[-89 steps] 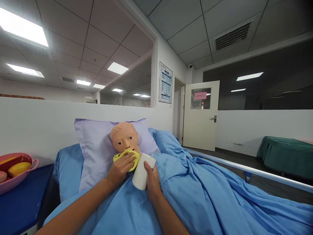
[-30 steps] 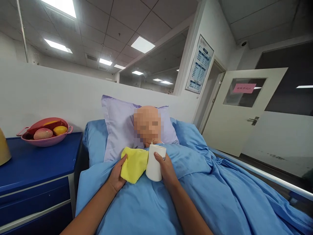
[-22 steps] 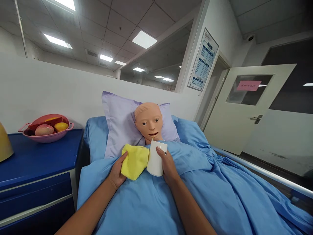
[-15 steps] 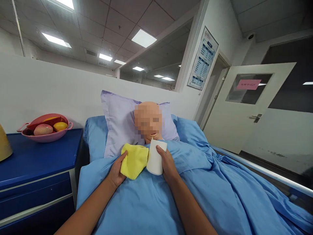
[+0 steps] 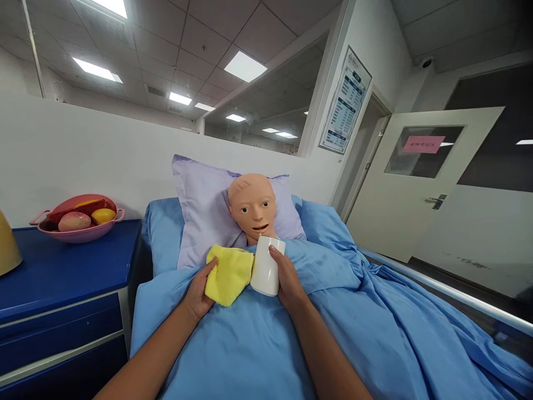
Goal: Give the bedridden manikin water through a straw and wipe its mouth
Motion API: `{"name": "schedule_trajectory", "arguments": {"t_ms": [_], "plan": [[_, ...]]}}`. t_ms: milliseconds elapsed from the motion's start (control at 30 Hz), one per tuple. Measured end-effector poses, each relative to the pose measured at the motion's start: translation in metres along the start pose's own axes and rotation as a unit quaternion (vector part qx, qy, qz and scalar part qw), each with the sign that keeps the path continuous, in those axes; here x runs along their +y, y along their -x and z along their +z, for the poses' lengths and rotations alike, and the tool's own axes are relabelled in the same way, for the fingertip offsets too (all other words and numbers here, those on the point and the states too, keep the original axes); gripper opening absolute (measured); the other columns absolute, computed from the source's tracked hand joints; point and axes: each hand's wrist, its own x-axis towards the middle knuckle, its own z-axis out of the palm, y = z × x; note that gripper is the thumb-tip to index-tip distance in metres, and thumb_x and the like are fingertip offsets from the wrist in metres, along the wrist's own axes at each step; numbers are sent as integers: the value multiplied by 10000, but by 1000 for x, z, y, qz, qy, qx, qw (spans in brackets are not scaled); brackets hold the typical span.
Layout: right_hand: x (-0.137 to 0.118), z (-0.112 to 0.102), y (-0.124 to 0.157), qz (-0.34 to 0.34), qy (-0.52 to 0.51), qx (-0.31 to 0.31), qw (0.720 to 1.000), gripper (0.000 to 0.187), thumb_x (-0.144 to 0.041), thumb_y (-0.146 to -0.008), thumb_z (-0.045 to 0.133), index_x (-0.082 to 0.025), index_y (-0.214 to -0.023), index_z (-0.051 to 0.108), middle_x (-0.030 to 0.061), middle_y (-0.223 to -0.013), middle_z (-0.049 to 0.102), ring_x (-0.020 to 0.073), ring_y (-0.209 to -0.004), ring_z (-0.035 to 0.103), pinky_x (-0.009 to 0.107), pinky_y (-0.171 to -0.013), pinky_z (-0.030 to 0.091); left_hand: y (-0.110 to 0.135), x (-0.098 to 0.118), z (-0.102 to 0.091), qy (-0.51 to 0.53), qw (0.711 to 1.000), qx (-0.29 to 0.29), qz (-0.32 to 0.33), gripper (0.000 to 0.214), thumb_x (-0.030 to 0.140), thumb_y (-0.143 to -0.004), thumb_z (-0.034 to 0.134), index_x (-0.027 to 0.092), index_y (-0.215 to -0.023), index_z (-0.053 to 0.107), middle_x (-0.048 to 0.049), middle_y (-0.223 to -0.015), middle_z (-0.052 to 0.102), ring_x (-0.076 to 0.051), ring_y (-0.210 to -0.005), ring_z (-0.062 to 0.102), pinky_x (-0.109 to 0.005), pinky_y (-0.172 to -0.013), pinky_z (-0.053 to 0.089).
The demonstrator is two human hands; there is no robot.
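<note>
In the head view, a white cup (image 5: 265, 269) is gripped by my right hand (image 5: 290, 280), the thumb lying near its rim. It is upright with a slight tilt, just below the chin of a mannequin's head (image 5: 251, 194). A small pale tip, perhaps a straw, shows at the cup's rim. A yellow cloth (image 5: 229, 275) is pinched in my left hand (image 5: 200, 291), its right edge close against the cup. Both hands are above the blue quilt (image 5: 245, 344). The mannequin's body is hidden under the quilt.
The head rests on a lilac pillow (image 5: 204, 205). On the left, a blue cabinet (image 5: 104, 261) bears a pink basket (image 5: 79, 235) of fruit and part of a yellow object (image 5: 6, 244). A bed rail (image 5: 458, 297) runs along the right; behind stands an open door (image 5: 383, 205).
The cup has turned slightly in my right hand and shifted a little to the right. My left hand and the yellow cloth have barely moved.
</note>
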Motion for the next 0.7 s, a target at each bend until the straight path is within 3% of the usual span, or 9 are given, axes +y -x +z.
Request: {"name": "schedule_trajectory", "arguments": {"t_ms": [333,433,533,600,633,700], "plan": [[6,-1,4,-54,3,-4,999,464,-528,-731,712,-189,-1036,624,52,-838,732,218,-669,684,307,-568,549,-2,1,3,-46,999,-10,7,373,279,-859,628,100,-1182,571,-142,-1061,723,-263,-957,702,-370,-867,587],[9,-1,5,-89,-2,18,996,565,-520,-674,760,-197,-1110,602,54,-892,734,236,-737,696,322,-606,563,5,6,15,-139,988,2,60,428,270,-783,720,122,-1162,587,-154,-1095,709,-284,-939,704,-389,-819,599],[12,-3,2,-129,-17,48,990,652,-527,-650,771,-187,-1172,578,73,-986,728,254,-831,696,341,-671,574,14,12,41,-217,963,30,154,478,329,-741,758,144,-1149,590,-144,-1094,704,-276,-909,705,-380,-763,602],[12,-5,1,-149,-28,73,986,686,-531,-651,766,-190,-1209,559,74,-1019,722,249,-838,694,343,-684,575,16,15,63,-271,920,71,273,442,383,-754,733,156,-1110,603,-107,-1039,715,-243,-872,704,-339,-725,593],[12,-6,0,-154,-34,85,984,688,-531,-656,762,-192,-1217,553,69,-1010,723,241,-819,693,337,-674,572,15,17,75,-307,883,93,344,405,397,-773,708,162,-1088,611,-86,-1008,718,-226,-858,701,-320,-716,586],[12,-7,0,-158,-49,103,981,664,-521,-672,752,-192,-1214,554,58,-957,726,224,-767,688,323,-640,563,7,20,98,-396,771,101,488,301,372,-836,634,175,-1062,620,-58,-973,717,-201,-866,689,-304,-741,571]]}}
